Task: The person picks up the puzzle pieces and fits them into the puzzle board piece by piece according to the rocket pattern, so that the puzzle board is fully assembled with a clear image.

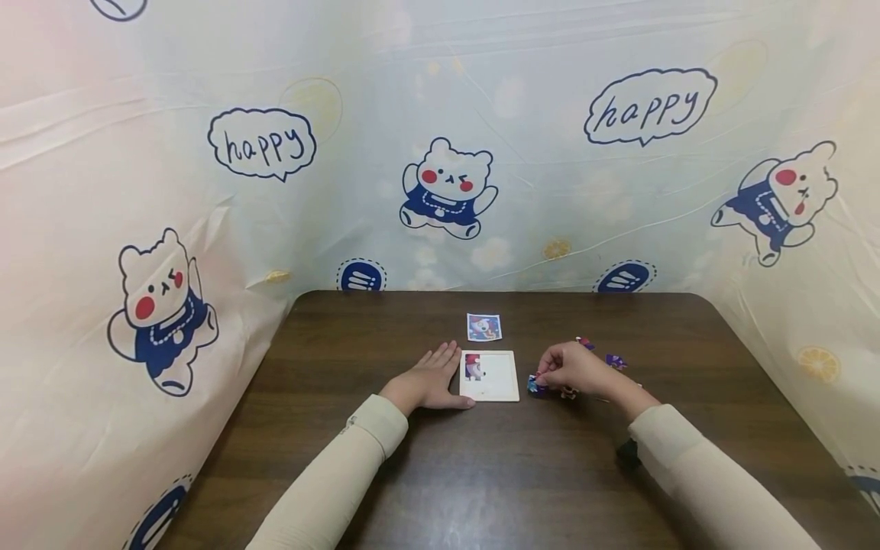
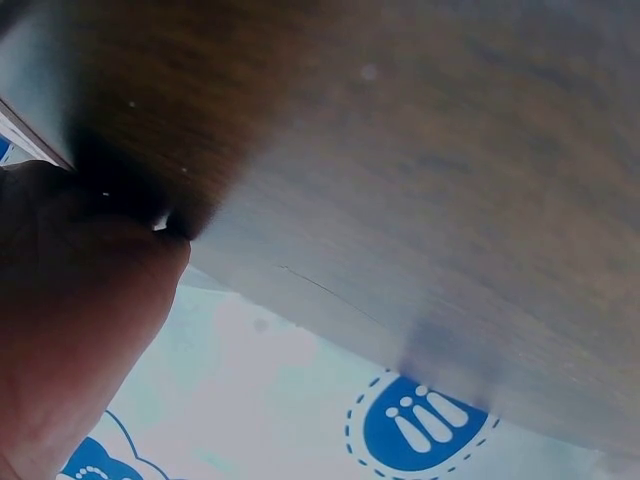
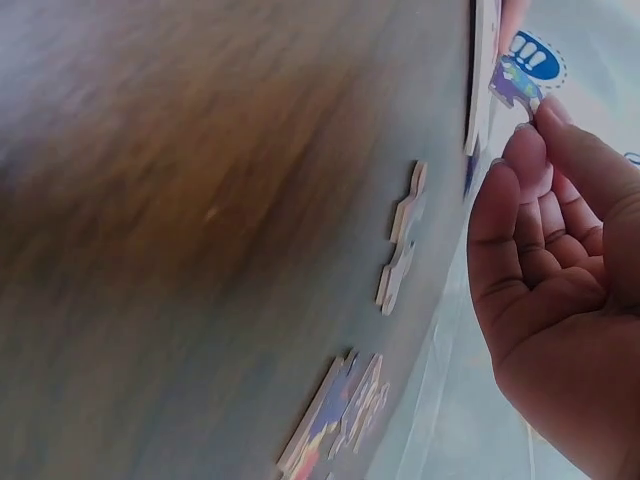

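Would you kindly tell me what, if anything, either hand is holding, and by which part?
The right hand pinches a puzzle piece by one edge; the left hand holds nothing.

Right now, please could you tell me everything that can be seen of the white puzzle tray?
The white puzzle tray is a shallow, nearly square board with a pale rim; it may be wood, but I cannot be sure. It lies flat on the brown table, just nearer than the picture card. Assembled pieces in red, white and purple sit in its far left part; the rest is mostly bare. The left hand lies along its left side, apparently touching it.
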